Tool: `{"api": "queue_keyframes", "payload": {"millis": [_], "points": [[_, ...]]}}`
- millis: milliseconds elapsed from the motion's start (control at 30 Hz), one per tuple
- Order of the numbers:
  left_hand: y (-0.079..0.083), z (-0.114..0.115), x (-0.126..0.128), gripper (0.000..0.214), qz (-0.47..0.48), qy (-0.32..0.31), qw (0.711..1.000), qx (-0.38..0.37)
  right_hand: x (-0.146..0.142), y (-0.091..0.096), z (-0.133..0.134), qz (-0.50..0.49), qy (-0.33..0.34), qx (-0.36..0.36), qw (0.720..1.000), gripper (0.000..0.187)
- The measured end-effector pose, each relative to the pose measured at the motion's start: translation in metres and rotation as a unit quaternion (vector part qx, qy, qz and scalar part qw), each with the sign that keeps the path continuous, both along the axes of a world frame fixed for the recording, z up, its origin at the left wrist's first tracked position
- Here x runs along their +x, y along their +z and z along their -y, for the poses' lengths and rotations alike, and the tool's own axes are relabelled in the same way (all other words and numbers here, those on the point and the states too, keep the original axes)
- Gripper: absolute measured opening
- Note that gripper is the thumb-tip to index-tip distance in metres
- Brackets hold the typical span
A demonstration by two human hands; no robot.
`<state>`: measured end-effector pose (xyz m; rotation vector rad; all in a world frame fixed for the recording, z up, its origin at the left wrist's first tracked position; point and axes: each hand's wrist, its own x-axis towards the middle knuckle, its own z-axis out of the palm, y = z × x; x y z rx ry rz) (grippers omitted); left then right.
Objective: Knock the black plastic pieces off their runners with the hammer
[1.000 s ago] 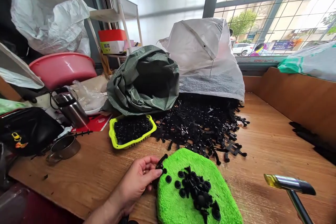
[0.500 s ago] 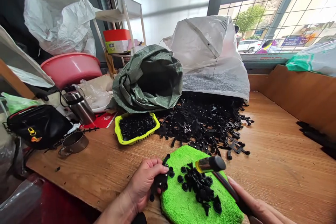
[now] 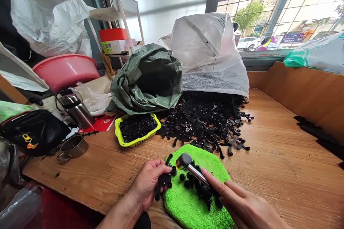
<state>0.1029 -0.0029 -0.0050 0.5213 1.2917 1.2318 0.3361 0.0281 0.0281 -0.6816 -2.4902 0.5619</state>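
Along the left of the wooden tabletop (image 3: 282, 150) lay a black zippered pouch (image 3: 32, 132) with a yellow charm, and a small steel handled cup (image 3: 72, 147) stood near the front edge. Behind them were a pink plastic basin (image 3: 66, 71) and a stainless steel vacuum flask (image 3: 76, 111).

Toward the middle stood a lime-yellow plastic basket (image 3: 126, 141), filled with small black pieces, directly before a slumped green woven sack (image 3: 134, 93).

At the front edge, the left hand (image 3: 147, 186) was clenched around a black moulded plastic piece (image 3: 163, 182), pressing it against the near side of a bright green terry towel pad (image 3: 182, 211). A loose heap of small black moulded parts (image 3: 200, 189) lay on the pad.

The right hand (image 3: 242, 204) grasped a small steel-headed hammer (image 3: 192, 170), its rounded grey head raised just beside the held piece and above the pad, not visibly touching either. The work in hand was thus hammer work on the pad.

Further back lay a wide spill of black plastic runners (image 3: 204, 125), below a white woven sack (image 3: 206, 50). Along the right edge, a wooden side board (image 3: 303, 93) bordered the tabletop, with dark strips (image 3: 314, 130) lying against it.
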Motion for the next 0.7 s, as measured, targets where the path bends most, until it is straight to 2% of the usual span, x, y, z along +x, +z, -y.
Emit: {"api": "queue_keyframes", "payload": {"millis": [100, 233, 467, 700], "points": [[-0.0005, 0.0006, 0.0008, 0.024, 0.005, 0.022, 1.0, 0.0, -0.0038, 0.0063, 0.0004, -0.01, -0.002, 0.025, 1.0, 0.055], [0.0, 0.0017, 0.0009, 0.025, 0.009, 0.022, 1.0, -0.003, -0.0007, 0.0068, 0.0007, -0.014, -0.046, 0.035, 0.998, 0.052], [-0.0041, 0.0016, -0.0025, 0.024, -0.005, 0.002, 1.0, 0.005, -0.0042, 0.0078, 0.0069, 0.013, -0.04, -0.004, 0.999, 0.054], [-0.0039, 0.0033, -0.0027, 0.023, 0.001, -0.003, 1.0, 0.023, -0.0045, 0.0031, 0.0064, 0.02, -0.027, 0.024, 0.999, 0.06]]}}
